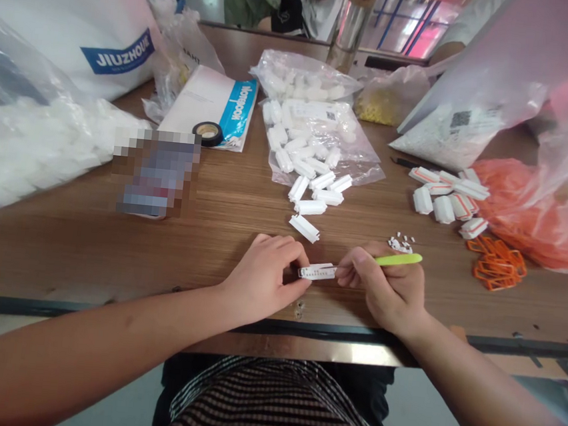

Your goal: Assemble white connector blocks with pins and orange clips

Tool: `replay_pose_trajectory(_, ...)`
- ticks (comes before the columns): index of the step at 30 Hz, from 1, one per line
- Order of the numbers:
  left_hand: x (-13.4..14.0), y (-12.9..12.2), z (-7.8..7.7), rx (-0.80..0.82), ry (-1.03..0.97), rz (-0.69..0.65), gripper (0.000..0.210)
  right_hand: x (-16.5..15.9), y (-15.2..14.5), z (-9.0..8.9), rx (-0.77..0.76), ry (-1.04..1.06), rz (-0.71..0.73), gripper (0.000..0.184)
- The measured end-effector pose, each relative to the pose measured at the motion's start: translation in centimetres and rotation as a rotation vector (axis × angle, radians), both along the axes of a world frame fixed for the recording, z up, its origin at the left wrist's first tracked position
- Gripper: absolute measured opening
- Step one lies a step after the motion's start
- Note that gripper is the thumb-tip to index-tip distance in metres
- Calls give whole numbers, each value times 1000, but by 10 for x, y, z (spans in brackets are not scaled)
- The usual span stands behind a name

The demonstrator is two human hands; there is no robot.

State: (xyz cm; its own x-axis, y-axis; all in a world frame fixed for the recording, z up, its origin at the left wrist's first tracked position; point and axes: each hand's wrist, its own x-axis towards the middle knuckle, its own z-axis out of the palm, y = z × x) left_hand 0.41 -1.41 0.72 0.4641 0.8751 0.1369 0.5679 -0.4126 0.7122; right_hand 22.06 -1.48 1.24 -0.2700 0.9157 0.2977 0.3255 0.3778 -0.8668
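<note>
Near the table's front edge, my left hand [271,272] pinches the left end of a white plastic connector housing [319,271], which has rows of small holes on its upper face. My right hand [387,286] grips a thin tool with a lime-green handle [400,259]. The tool's slim tip lies over the housing's upper face; whether it is inside a hole I cannot tell. Tiny white pieces [400,243] lie just beyond my right hand. Several loose white housings [309,207] are spread out beyond my left hand.
A clear bag of white housings [308,118] lies at centre back. To the right are orange-striped housings [444,208], orange frames [497,264] and an orange-filled bag [539,217]. On the left are a phone [159,177], black tape [208,134], a notebook [189,103] and a large bag [34,142].
</note>
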Motion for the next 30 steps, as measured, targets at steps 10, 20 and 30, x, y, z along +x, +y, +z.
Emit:
replay_pose_trajectory(10,0,0,-1,-2,-1,-2,11,0,2,0,-39,-35,-9,31)
replay_pose_trajectory(20,0,-1,-1,17,-11,-4,11,-7,4,16,78,-309,103,30)
replay_pose_trajectory(30,0,0,-3,7,-10,2,12,3,-2,1,19,-3,-65,30)
